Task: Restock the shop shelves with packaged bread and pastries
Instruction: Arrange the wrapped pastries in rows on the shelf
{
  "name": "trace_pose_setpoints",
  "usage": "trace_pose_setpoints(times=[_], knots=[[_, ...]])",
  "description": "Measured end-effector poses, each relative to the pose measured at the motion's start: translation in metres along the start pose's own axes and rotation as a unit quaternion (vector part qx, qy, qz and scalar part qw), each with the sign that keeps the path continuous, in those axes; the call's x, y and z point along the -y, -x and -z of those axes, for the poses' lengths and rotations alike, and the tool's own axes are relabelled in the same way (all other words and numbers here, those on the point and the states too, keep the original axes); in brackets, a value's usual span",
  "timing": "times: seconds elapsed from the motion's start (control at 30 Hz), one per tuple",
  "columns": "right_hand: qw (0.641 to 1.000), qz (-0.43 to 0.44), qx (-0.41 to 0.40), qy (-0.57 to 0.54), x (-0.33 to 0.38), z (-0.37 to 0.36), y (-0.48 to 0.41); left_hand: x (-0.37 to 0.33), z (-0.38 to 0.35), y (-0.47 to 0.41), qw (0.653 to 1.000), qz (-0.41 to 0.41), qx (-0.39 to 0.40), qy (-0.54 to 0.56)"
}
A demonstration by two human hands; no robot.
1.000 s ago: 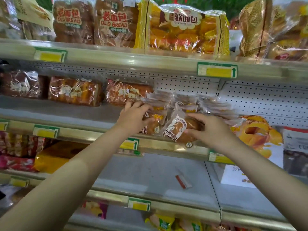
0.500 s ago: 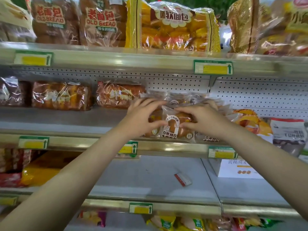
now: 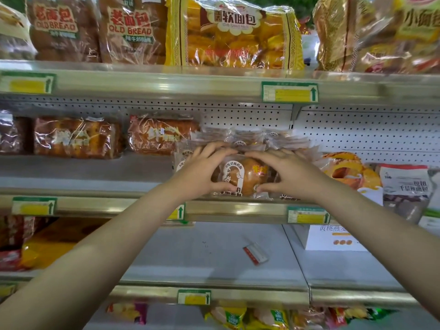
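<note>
A small clear packet with a round brown bun (image 3: 245,176) stands at the front of the middle shelf (image 3: 95,177). My left hand (image 3: 204,172) clasps its left side and my right hand (image 3: 285,175) clasps its right side, thumbs under its lower edge. Behind it lies a stack of several similar clear bun packets (image 3: 252,139), partly hidden by my hands. Two wrapped loaves (image 3: 76,138) (image 3: 159,136) lie to the left on the same shelf.
The top shelf holds "Old Bread" loaves (image 3: 128,29) and a yellow soft-bread bag (image 3: 233,34). An orange pastry bag (image 3: 350,170) and a white-and-red packet (image 3: 404,186) stand to the right. The lower shelf (image 3: 202,253) carries a loose price tag (image 3: 256,253) and a white box (image 3: 333,236).
Both hands have drawn together around the front bun packet and stood it upright at the shelf's front edge. The camera has shifted a little to the left and closer.
</note>
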State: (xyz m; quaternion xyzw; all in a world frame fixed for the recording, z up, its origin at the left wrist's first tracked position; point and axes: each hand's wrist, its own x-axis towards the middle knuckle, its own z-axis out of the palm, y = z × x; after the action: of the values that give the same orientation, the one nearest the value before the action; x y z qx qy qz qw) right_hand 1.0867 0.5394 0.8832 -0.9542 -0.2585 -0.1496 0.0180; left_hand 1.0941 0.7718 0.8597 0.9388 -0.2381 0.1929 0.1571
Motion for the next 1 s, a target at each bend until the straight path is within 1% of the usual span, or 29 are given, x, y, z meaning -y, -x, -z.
trace_pose_setpoints(times=[0.1, 0.3, 0.37, 0.53, 0.7, 0.77, 0.9, 1.0], knots=[[1.0, 0.005, -0.018, -0.023, -0.002, -0.008, -0.005, 0.004, -0.005, -0.005, 1.0, 0.02, 0.001, -0.001], [1.0, 0.008, -0.019, 0.001, -0.01, -0.017, -0.019, 0.007, -0.016, -0.013, 0.999, 0.025, -0.017, -0.045], [1.0, 0.011, -0.013, -0.007, -0.012, -0.017, -0.02, 0.007, -0.016, -0.013, 0.998, 0.025, -0.019, -0.058], [0.999, 0.021, 0.026, -0.041, -0.014, -0.01, -0.018, 0.001, -0.015, -0.01, 0.994, 0.015, 0.007, -0.112], [0.998, 0.032, 0.03, -0.048, -0.013, -0.007, -0.017, -0.004, -0.013, -0.005, 0.991, 0.008, 0.003, -0.135], [0.997, 0.031, 0.021, -0.067, -0.014, -0.005, -0.015, -0.005, -0.01, -0.002, 0.992, 0.002, 0.003, -0.13], [0.997, 0.025, -0.013, -0.072, -0.015, -0.004, -0.01, -0.004, -0.005, 0.006, 0.995, -0.009, -0.003, -0.099], [0.994, 0.015, -0.03, -0.108, -0.013, -0.004, -0.004, -0.006, -0.002, 0.012, 0.996, -0.012, -0.021, -0.081]])
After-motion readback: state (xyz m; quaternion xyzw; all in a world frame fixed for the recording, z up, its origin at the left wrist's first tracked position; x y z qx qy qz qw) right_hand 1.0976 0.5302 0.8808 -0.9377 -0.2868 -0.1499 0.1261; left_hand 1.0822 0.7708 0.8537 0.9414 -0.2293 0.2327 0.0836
